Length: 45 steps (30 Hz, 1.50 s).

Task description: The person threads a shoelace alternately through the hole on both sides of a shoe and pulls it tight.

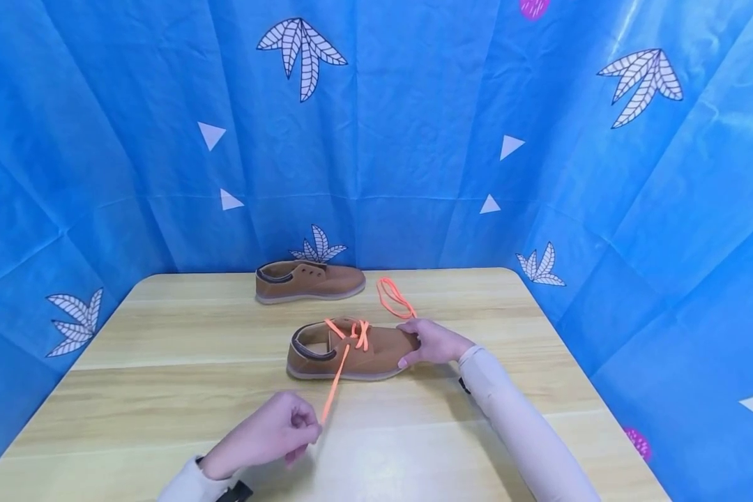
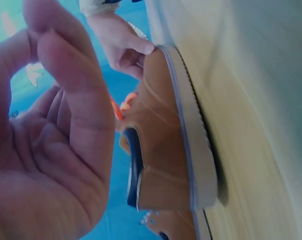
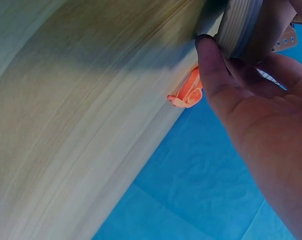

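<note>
A brown shoe (image 1: 383, 355) with a dark collar lies sole down on the table, its toe pointing right. Bright orange shoelace (image 1: 362, 336) is threaded through part of its eyelets. One lace length stretches taut from the shoe down to my left hand (image 1: 276, 429), which pinches it between thumb and fingertips. At the toe, my right hand (image 1: 438, 341) grips the shoe, thumb on the near side. The right wrist view shows the fingers (image 3: 216, 75) against the sole edge (image 3: 236, 25). In the left wrist view, the lace in the pinch is hidden.
Behind stands a second brown shoe (image 1: 314, 282), with bare eyelets and no lace. A looped bundle of orange lace (image 1: 394, 298) lies beyond the right hand. The wooden table (image 1: 163, 335) meets a blue patterned curtain (image 1: 414, 139) at its back and sides.
</note>
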Motion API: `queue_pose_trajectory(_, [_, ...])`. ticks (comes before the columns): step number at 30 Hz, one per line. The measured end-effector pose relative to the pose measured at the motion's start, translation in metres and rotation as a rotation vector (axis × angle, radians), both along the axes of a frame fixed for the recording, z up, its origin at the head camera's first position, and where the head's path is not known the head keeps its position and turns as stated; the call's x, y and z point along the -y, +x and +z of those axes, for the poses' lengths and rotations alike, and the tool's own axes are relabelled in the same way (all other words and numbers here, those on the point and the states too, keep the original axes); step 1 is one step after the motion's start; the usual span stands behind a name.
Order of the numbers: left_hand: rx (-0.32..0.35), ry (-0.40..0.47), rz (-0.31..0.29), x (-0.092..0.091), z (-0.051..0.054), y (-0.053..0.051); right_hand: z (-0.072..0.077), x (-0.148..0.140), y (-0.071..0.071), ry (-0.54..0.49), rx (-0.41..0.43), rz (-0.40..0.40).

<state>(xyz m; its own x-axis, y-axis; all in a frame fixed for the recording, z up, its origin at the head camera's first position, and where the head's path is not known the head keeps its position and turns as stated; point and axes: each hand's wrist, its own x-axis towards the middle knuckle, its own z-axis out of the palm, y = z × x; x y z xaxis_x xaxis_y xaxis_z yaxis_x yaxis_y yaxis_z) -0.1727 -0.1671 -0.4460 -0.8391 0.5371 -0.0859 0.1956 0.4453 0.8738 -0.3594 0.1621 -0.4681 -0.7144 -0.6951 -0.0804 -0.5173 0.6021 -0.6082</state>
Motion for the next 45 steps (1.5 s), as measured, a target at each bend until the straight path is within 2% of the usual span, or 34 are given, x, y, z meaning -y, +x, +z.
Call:
queue_pose_trajectory(5, [0.021,0.058,-0.073,0.012,-0.003,0.011,0.002,0.001,0.001,-0.003,-0.012,0.008])
queue_pose_trajectory(8, [0.016,0.055,-0.104,0.016,-0.004,0.016,0.003,0.002,0.003,-0.005,-0.004,0.002])
queue_pose_trajectory(11, [-0.031,-0.01,-0.084,0.018,-0.008,0.015,0.003,0.002,0.002,-0.01,-0.006,-0.005])
queue_pose_trajectory(14, [-0.093,-0.114,-0.052,0.017,-0.014,0.009,0.002,0.001,0.002,-0.012,-0.002,-0.009])
queue_pose_trajectory(17, [-0.162,-0.253,0.004,0.014,-0.018,0.002,0.002,0.002,0.001,-0.005,0.007,-0.002])
queue_pose_trajectory(20, [-0.189,-0.371,0.098,0.008,-0.017,-0.006,0.005,0.004,0.0,0.015,0.009,0.013])
queue_pose_trajectory(21, [-0.197,-0.383,0.131,0.006,-0.016,-0.011,0.007,0.004,0.0,0.024,0.004,0.014])
queue_pose_trajectory(24, [-0.221,-0.364,0.24,-0.003,-0.015,-0.029,0.015,0.008,-0.001,0.025,-0.025,-0.003])
queue_pose_trajectory(28, [-0.282,-0.284,0.361,-0.019,-0.014,-0.053,0.035,0.027,-0.001,-0.079,-0.122,-0.01])
queue_pose_trajectory(30, [-0.301,-0.26,0.406,-0.027,-0.012,-0.061,0.047,0.043,0.001,-0.132,-0.173,0.029])
queue_pose_trajectory(33, [-0.334,-0.257,0.437,-0.038,-0.011,-0.068,0.064,0.068,0.002,-0.155,-0.174,0.121])
queue_pose_trajectory(36, [-0.389,-0.294,0.45,-0.047,-0.012,-0.071,0.074,0.089,0.003,-0.084,-0.152,0.213])
queue_pose_trajectory(39, [-0.437,-0.328,0.447,-0.053,-0.014,-0.071,0.078,0.105,0.002,0.064,-0.179,0.283])
queue_pose_trajectory(42, [-0.459,-0.344,0.444,-0.055,-0.015,-0.071,0.08,0.115,0.002,0.202,-0.199,0.314])
queue_pose_trajectory(45, [-0.497,-0.386,0.46,-0.055,-0.015,-0.07,0.082,0.118,0.002,0.267,-0.176,0.305])
